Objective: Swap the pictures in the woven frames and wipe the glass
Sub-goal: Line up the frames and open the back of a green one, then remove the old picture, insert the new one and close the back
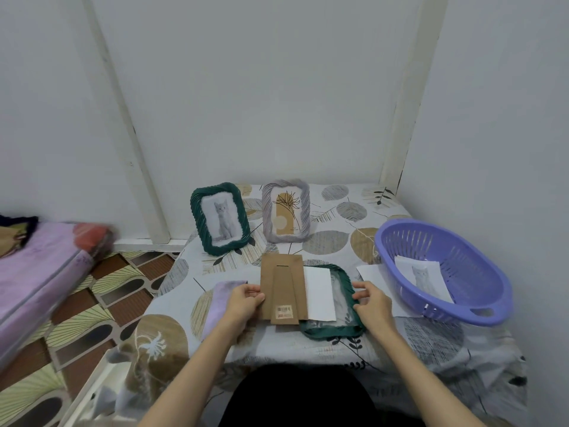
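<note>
Three woven frames are on the table (431,343) before me: a green frame with a cat picture (220,218) and a grey frame with a plant print (286,211) stand upright at the far side, and a second green frame (334,329) lies face down near me, its back open. My left hand (244,302) pinches the left edge of the brown backing board (281,288), thumb on top and fingers curled under. The board sits shifted to the left, half off the frame, so a white sheet (320,292) shows beside it, blank side up. My right hand (372,300) grips the frame's right rim, fingers curled around the weave, steadying it.

I judge that I am midway through opening or closing this frame's back; which of the two I cannot tell. A lilac cloth (220,300) lies just left of my left hand, untouched. A purple basket (443,269) on the right holds a loose cat print (426,277), and another sheet of paper (371,272) lies partly under it.

Next, the board needs to slide squarely relative to the rim without creasing the sheet, so my right hand should brace the frame firmly.
</note>
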Demonstrator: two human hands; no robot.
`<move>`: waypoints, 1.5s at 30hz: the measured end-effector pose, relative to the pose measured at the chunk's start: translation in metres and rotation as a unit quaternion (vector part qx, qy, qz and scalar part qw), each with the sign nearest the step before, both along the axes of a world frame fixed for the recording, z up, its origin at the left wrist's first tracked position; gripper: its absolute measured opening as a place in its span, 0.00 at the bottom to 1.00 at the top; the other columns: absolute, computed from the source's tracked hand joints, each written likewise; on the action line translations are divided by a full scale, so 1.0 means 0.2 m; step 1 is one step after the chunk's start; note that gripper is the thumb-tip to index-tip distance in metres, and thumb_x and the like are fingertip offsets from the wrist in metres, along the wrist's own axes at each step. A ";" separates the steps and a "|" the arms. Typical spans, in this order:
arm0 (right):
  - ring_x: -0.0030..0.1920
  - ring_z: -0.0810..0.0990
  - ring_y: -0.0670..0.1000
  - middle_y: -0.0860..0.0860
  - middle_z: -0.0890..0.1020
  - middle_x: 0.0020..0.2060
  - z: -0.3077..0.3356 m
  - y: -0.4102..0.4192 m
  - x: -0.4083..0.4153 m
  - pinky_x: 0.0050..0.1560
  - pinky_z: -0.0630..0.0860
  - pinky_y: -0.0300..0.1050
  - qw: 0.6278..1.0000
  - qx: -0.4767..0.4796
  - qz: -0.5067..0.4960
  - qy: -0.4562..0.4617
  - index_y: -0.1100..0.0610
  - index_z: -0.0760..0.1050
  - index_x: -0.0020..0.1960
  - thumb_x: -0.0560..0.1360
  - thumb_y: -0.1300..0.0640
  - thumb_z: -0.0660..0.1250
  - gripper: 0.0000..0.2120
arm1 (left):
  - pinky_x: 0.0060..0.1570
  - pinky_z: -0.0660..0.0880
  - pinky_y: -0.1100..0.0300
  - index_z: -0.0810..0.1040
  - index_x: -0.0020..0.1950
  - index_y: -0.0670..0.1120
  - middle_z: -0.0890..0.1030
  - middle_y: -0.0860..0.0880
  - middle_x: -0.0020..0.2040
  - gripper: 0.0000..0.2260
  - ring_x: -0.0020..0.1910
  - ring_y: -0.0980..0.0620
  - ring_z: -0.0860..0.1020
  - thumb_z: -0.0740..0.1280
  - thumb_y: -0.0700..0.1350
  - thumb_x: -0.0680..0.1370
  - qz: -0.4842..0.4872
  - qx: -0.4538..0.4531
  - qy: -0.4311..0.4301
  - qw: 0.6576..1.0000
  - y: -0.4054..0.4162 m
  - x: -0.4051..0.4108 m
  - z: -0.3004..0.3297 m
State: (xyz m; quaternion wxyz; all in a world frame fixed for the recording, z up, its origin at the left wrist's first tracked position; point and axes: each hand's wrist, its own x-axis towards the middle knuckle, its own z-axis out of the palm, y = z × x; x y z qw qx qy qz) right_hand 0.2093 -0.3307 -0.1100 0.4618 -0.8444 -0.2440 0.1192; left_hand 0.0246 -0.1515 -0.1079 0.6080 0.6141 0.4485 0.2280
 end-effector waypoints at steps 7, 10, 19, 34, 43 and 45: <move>0.35 0.73 0.47 0.55 0.78 0.38 0.00 -0.07 0.07 0.41 0.73 0.44 1.000 -0.018 0.007 -0.011 0.63 0.77 0.54 0.67 0.78 0.62 0.19 | 0.39 0.69 0.62 0.73 0.55 0.44 0.76 0.45 0.43 0.13 0.44 0.48 0.73 0.61 0.31 0.75 -0.006 0.126 0.109 0.986 0.02 -0.11 0.02; 0.35 0.73 0.46 0.55 0.78 0.39 0.00 -0.06 0.04 0.46 0.75 0.45 1.000 -0.006 0.016 -0.001 0.62 0.76 0.54 0.67 0.78 0.63 0.19 | 0.51 0.68 0.61 0.77 0.55 0.38 0.80 0.40 0.53 0.11 0.54 0.44 0.76 0.60 0.33 0.76 -0.023 0.235 0.194 0.952 0.01 -0.15 0.00; 0.31 0.67 0.46 0.57 0.77 0.40 -0.02 0.00 -0.04 0.34 0.70 0.24 0.999 0.011 0.042 -0.012 0.62 0.77 0.52 0.67 0.78 0.63 0.18 | 0.58 0.69 0.51 0.78 0.54 0.42 0.74 0.43 0.57 0.17 0.58 0.42 0.69 0.62 0.54 0.76 -0.063 0.392 0.290 0.871 -0.10 0.01 0.03; 0.52 0.71 0.48 0.49 0.74 0.52 0.17 -0.10 0.00 0.56 0.68 0.38 0.985 -0.037 0.092 -0.144 0.55 0.74 0.59 0.71 0.67 0.66 0.18 | 0.35 0.67 0.61 0.77 0.47 0.40 0.79 0.45 0.44 0.06 0.43 0.47 0.74 0.66 0.42 0.73 -0.025 0.270 0.178 0.946 -0.14 0.20 0.09; 0.50 0.77 0.49 0.47 0.80 0.51 0.37 -0.48 0.24 0.49 0.76 0.48 0.961 -0.210 0.063 -0.167 0.47 0.71 0.62 0.72 0.53 0.68 0.19 | 0.52 0.76 0.48 0.70 0.64 0.53 0.78 0.44 0.55 0.23 0.53 0.43 0.77 0.66 0.36 0.73 -0.108 0.177 -0.038 0.977 -0.26 0.54 0.18; 0.46 0.78 0.48 0.46 0.82 0.48 0.39 -0.51 0.26 0.46 0.76 0.46 0.967 -0.177 0.055 -0.175 0.47 0.75 0.58 0.71 0.55 0.68 0.15 | 0.58 0.72 0.53 0.75 0.62 0.47 0.77 0.43 0.60 0.19 0.59 0.45 0.74 0.67 0.35 0.73 -0.121 0.183 -0.008 0.976 -0.32 0.64 0.16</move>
